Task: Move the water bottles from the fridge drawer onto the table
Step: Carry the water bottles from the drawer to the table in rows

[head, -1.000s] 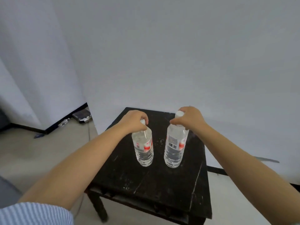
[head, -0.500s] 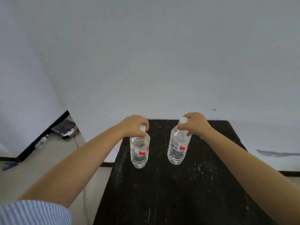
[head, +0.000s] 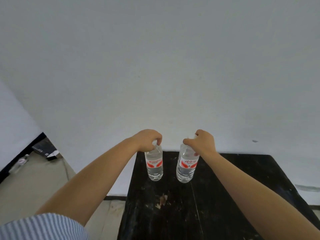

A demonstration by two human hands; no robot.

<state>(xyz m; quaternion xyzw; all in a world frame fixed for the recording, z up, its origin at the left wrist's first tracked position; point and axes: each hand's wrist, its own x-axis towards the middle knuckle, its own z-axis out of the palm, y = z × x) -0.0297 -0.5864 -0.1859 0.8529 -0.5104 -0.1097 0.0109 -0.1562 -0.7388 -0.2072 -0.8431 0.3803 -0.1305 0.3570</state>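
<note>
Two clear water bottles with red-and-white labels stand upright on the black wooden table [head: 225,196], near its far left corner. My left hand [head: 149,140] grips the cap of the left bottle [head: 154,166]. The cap and neck of the right bottle [head: 186,168] are held by my right hand [head: 201,142]. Both bottle bases look to be resting on the tabletop. The caps are mostly hidden under my fingers. No fridge drawer is in view.
A white wall rises right behind the table. To the left, the beige floor [head: 34,184] holds a dark box [head: 44,149] and a small bottle [head: 21,161] by the black baseboard. The table's left edge runs just beside the left bottle.
The view has shifted, so the table sits lower and further right in the frame. Both bottles have come down to rest on the tabletop, still held by the caps.
</note>
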